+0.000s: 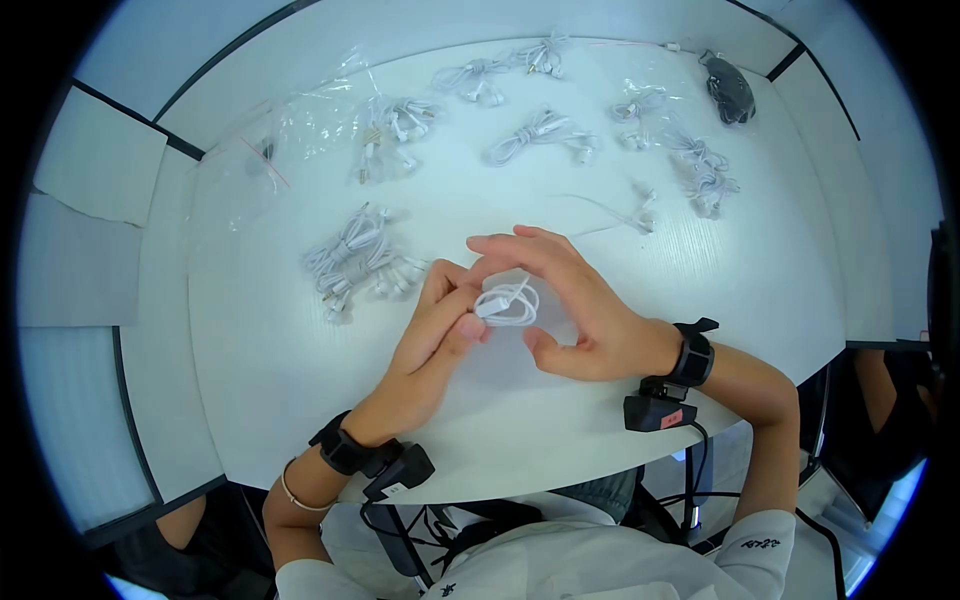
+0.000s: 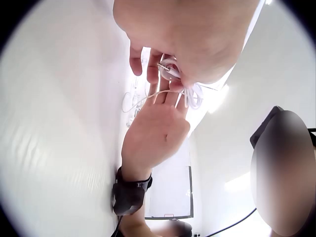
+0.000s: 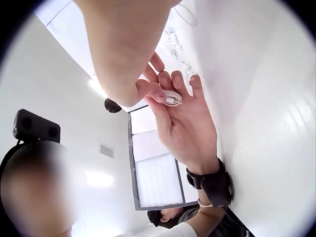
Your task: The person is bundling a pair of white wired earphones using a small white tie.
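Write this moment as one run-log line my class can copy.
left hand: pinches coiled white cable | right hand: beside cable, thumb apart from fingers | table: white earphone bundles, clear plastic bags

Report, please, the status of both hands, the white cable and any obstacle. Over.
Left hand: fingers pinch coiled white cable. Right hand: open, arched beside the coil. Earphone bundle on table near left hand, seemingly not obstructing.
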A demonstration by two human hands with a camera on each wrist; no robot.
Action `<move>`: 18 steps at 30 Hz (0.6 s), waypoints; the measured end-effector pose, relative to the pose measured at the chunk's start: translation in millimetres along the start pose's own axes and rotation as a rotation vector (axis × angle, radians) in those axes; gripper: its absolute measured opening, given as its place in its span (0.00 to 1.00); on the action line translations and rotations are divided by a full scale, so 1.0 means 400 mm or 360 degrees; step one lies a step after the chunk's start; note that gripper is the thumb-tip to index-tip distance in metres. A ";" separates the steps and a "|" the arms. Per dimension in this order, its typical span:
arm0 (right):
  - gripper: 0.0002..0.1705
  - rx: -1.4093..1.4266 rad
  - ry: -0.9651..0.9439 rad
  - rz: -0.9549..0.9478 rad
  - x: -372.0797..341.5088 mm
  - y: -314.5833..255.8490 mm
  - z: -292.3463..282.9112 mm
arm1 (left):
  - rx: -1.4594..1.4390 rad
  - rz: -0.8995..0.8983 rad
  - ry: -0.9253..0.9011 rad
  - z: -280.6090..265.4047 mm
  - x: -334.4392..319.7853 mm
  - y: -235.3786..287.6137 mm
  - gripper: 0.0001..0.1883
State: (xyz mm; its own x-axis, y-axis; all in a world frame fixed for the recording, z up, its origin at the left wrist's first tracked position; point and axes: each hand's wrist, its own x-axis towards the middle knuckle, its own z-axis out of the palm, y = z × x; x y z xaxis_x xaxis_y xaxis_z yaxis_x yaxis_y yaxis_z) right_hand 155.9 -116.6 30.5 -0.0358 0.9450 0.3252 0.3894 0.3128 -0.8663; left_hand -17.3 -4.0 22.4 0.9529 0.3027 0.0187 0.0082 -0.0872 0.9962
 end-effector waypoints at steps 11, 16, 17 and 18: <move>0.24 0.0114 -0.0100 0.0108 -0.006 -0.009 0.008 | -0.0290 -0.0208 -0.0046 0.017 -0.006 -0.016 0.20; 0.13 -0.0141 -0.0069 0.0008 -0.018 -0.005 0.015 | -0.0516 -0.0372 -0.0313 0.011 -0.008 -0.006 0.19; 0.12 -0.0160 -0.0045 0.0011 -0.019 -0.007 0.020 | -0.0531 -0.0368 -0.0309 0.011 -0.008 -0.006 0.19; 0.11 -0.0182 -0.0021 0.0014 -0.018 -0.007 0.022 | -0.0545 -0.0360 -0.0307 0.013 -0.008 -0.006 0.20</move>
State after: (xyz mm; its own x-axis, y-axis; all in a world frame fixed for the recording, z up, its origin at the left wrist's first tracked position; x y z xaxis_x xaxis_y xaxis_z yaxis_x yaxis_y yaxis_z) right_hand 147.0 -123.6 27.3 -0.0435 0.9491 0.3120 0.4922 0.2921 -0.8200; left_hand -18.6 -9.8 19.5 0.9781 0.0926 -0.1865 0.1527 0.2898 0.9448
